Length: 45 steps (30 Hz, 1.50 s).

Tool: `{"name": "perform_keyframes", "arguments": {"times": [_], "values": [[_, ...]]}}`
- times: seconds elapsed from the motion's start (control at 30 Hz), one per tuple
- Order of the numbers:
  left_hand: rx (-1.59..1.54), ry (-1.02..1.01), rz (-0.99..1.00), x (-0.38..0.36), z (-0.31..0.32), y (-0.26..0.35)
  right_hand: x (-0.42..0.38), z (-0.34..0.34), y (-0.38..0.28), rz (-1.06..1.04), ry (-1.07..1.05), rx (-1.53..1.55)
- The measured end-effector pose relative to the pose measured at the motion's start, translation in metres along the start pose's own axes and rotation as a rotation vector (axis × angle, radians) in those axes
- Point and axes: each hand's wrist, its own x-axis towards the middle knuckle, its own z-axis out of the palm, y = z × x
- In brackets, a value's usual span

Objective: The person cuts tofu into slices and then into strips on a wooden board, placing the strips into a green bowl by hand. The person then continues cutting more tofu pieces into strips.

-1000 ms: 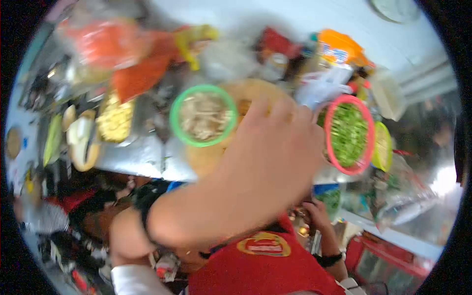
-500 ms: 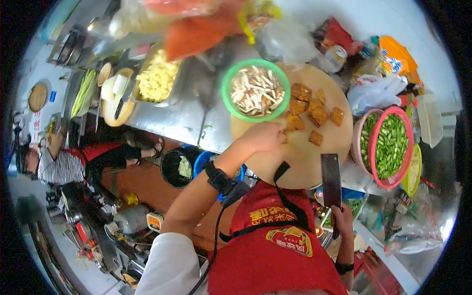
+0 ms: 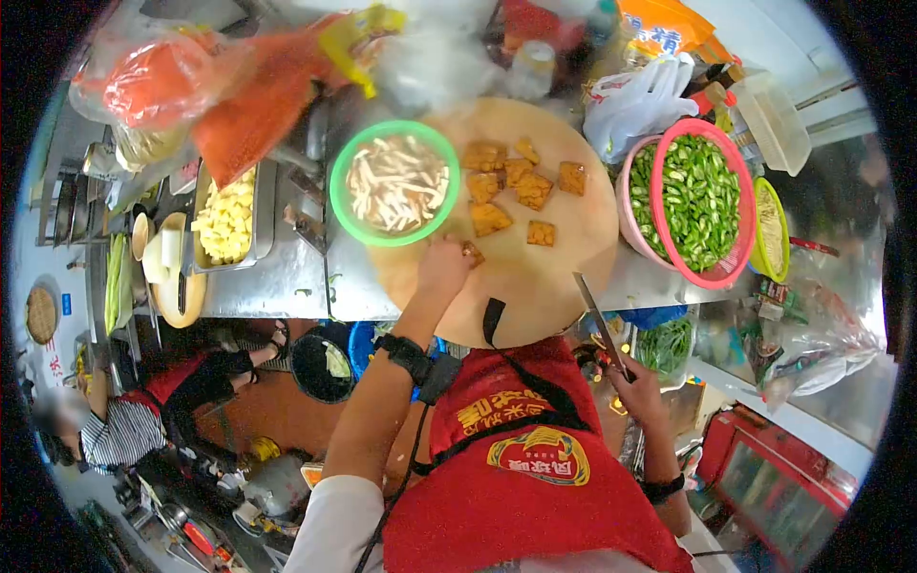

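Observation:
My left hand [image 3: 447, 272] is closed at the left part of the round wooden cutting board [image 3: 535, 296], just below the green bowl. Its fingertips pinch a brown tofu piece [image 3: 473, 254]. Several other square brown tofu pieces [image 3: 533, 189] lie spread over the board's upper half. The green plastic bowl [image 3: 346, 227] overlaps the board's left edge and holds pale, brown-edged strips [image 3: 396, 186]. My right hand [image 3: 638, 390] grips the handle of a cleaver [image 3: 600, 323]. The blade is seen nearly edge-on, tilted up to the left, near the board's lower right edge.
Pink baskets of sliced green peppers [image 3: 702, 205] stand right of the board. A metal tray of yellow cubes [image 3: 225, 224] and a small board with a knife [image 3: 194, 286] are left. Plastic bags [image 3: 640, 100] crowd the back. Another person [image 3: 124, 430] works at far left.
The whole view has shifted, with the board now further left. My right hand has turned the cleaver from flat-on to nearly edge-on. My left hand stays beside the bowl.

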Motion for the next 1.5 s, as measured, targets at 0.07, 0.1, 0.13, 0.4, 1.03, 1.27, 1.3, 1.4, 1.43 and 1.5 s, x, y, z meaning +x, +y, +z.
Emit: {"name": "perform_keyframes", "arguments": {"times": [0.07,0.1,0.13,0.4,1.03,1.27,1.3,1.4,1.43,1.5], "values": [[-0.113,-0.105,0.021,0.001,-0.003,-0.002,-0.004,-0.005,-0.021,0.022,0.008,0.02],[-0.109,-0.104,0.037,0.003,0.002,-0.004,-0.003,-0.004,-0.023,0.026,0.022,0.027],[-0.316,-0.036,0.044,0.003,0.01,-0.007,-0.003,-0.003,-0.023,0.035,0.018,0.032],[-0.903,-0.07,-0.129,0.024,-0.012,0.031,-0.004,0.006,-0.026,0.028,0.064,0.085],[0.132,-0.123,0.303,0.09,-0.041,0.105,-0.017,0.013,-0.022,-0.04,0.148,0.133],[-0.825,-0.171,0.082,0.013,-0.052,0.053,-0.01,0.006,-0.035,0.111,-0.012,0.11],[-0.822,-0.165,0.069,0.001,-0.046,0.04,-0.007,0.008,-0.034,0.104,-0.026,0.11],[-1.157,-0.258,-0.169,-0.036,-0.027,-0.003,0.004,0.017,-0.028,-0.121,-0.002,0.141],[-1.181,-0.219,-0.229,-0.049,-0.027,-0.014,0.009,0.019,-0.029,-0.158,-0.012,0.07],[-1.232,-0.162,-0.335,-0.076,-0.032,-0.029,0.017,0.018,-0.037,-0.201,-0.043,-0.009]]}}
